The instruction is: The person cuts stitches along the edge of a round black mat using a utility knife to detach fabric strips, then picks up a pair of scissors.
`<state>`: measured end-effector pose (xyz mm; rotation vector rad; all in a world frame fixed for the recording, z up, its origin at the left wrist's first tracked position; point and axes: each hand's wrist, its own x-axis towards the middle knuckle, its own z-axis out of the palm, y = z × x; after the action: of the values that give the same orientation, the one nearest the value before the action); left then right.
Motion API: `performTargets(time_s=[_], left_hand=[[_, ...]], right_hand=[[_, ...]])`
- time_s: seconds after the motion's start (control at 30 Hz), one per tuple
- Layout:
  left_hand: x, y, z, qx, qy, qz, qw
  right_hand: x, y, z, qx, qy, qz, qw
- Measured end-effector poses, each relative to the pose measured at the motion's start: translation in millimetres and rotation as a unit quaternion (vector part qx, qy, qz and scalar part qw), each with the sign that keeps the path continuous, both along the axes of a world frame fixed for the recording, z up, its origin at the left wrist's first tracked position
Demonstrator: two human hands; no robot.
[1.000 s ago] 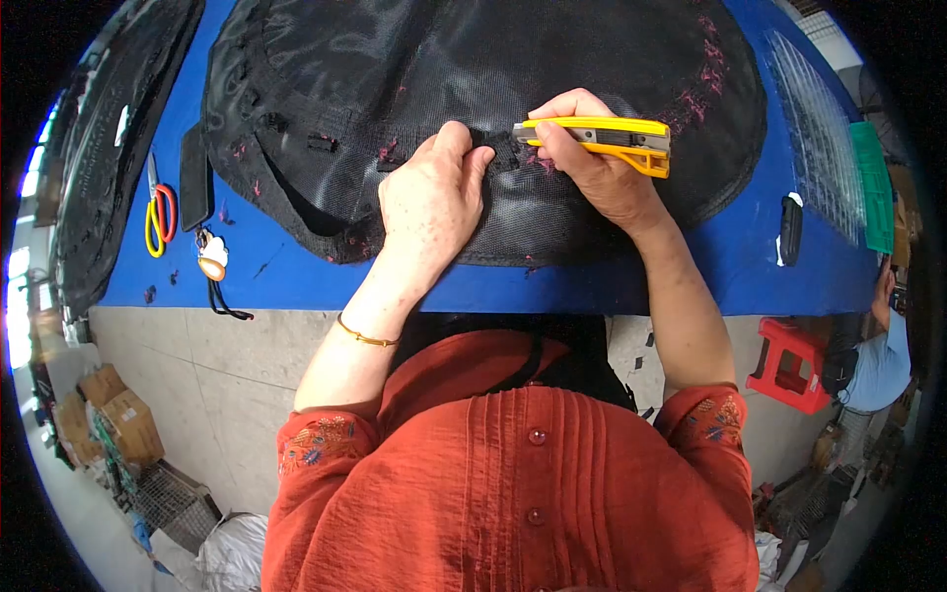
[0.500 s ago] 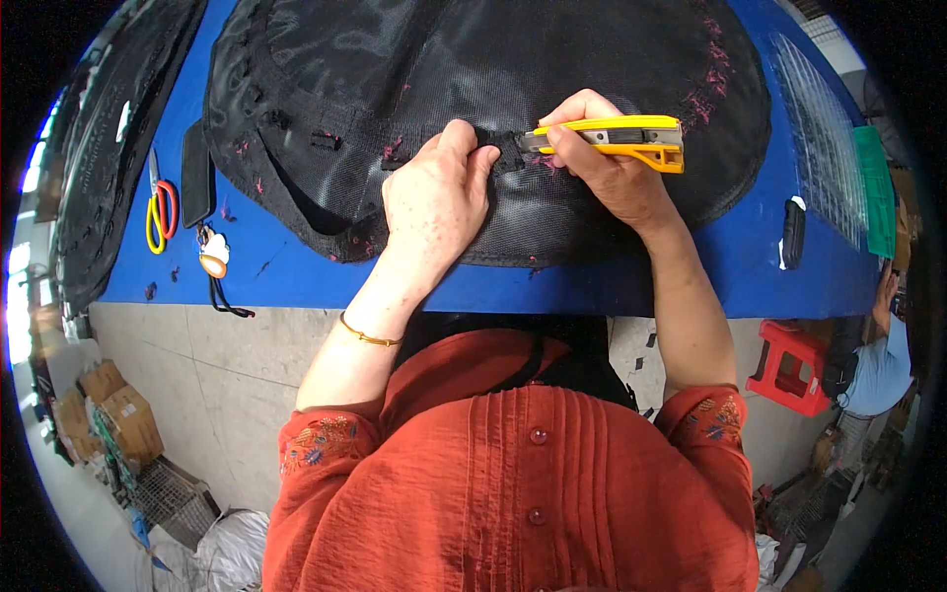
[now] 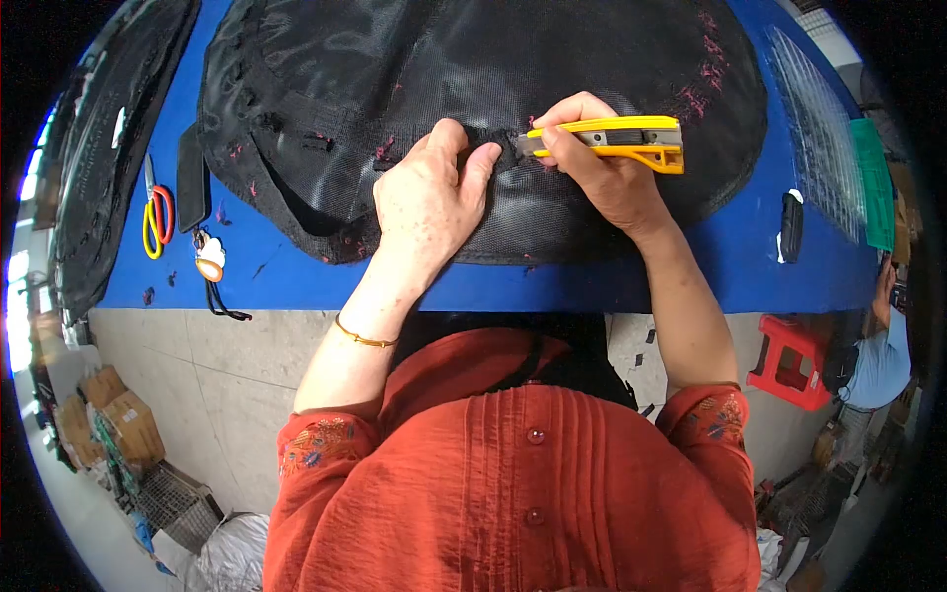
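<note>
A large black mesh fabric piece with a rounded outline lies on the blue table, with pink thread bits scattered along its seams. My left hand presses down on a black strap on this fabric, its thumb and fingers closed on the strap. In my right hand is a yellow utility knife, its blade end pointing left. The knife's tip meets the strap just right of my left thumb; the blade itself is too small to make out clearly.
On the blue table at left lie scissors, a black phone-like slab and a key fob. More black mesh hangs far left. At right are a black object, a green basket, a red stool and another person.
My left hand and the fabric have shifted slightly left. The knife stays almost where it was, still held in my right hand.
</note>
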<state>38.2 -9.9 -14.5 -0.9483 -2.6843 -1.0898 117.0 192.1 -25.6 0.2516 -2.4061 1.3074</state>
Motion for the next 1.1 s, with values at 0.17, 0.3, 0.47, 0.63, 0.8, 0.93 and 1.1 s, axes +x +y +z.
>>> performTargets(time_s=[0.17, 0.3, 0.47, 0.63, 0.8, 0.93, 1.1], left_hand=[[-1.0, -0.5, -1.9, -0.008, 0.013, -0.004, 1.000], [-1.0, -0.2, -1.5, -0.015, 0.009, -0.005, 1.000], [-1.5, -0.5, -2.0, -0.021, 0.013, -0.007, 1.000], [-2.0, -0.6, -2.6, -0.019, 0.012, -0.008, 1.000], [-1.8, -0.8, -2.1, -0.019, 0.008, -0.008, 1.000], [-1.7, -1.0, -1.9, -0.020, 0.009, -0.011, 1.000], [-1.3, -1.1, 0.1, -0.022, 0.009, -0.010, 1.000]], right_hand=[[-5.5, 4.8, -7.1, 0.087, 0.111, 0.010, 0.990], [-4.6, -0.9, -4.5, 0.032, 0.071, 0.021, 0.997], [-5.3, 5.0, -9.1, 0.134, 0.144, 0.023, 0.980], [2.7, 6.9, -0.8, 0.023, -0.055, 0.024, 0.998], [-3.5, 5.5, -7.4, 0.054, 0.075, 0.002, 0.996], [-5.5, 1.0, -7.0, 0.108, 0.135, 0.012, 0.985], [-7.6, 1.9, -7.8, 0.103, 0.122, 0.022, 0.987]])
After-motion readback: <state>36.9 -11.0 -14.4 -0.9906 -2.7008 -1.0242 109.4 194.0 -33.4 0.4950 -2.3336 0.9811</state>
